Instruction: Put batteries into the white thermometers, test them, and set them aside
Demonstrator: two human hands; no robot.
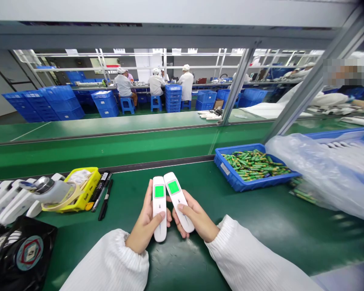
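Note:
In my left hand (pixel 144 226) is a white infrared thermometer (pixel 159 210), held upright with my thumb pressed on its lower front. My right hand (pixel 198 220) grips a second white infrared thermometer (pixel 181 204), tilted with its top toward the left and my thumb on its middle. Both screens glow plain green. The tops of the two thermometers lean close together above the green table (pixel 176 266). My fingers behind them are partly hidden.
A blue tray of green batteries (pixel 255 165) stands at the right, beside a clear plastic bag (pixel 315 173). At the left are a yellow basket (pixel 92 188), several pens (pixel 104 200), more white thermometers (pixel 18 202) and a black box (pixel 24 250). A co-worker (pixel 336 97) is behind the frame.

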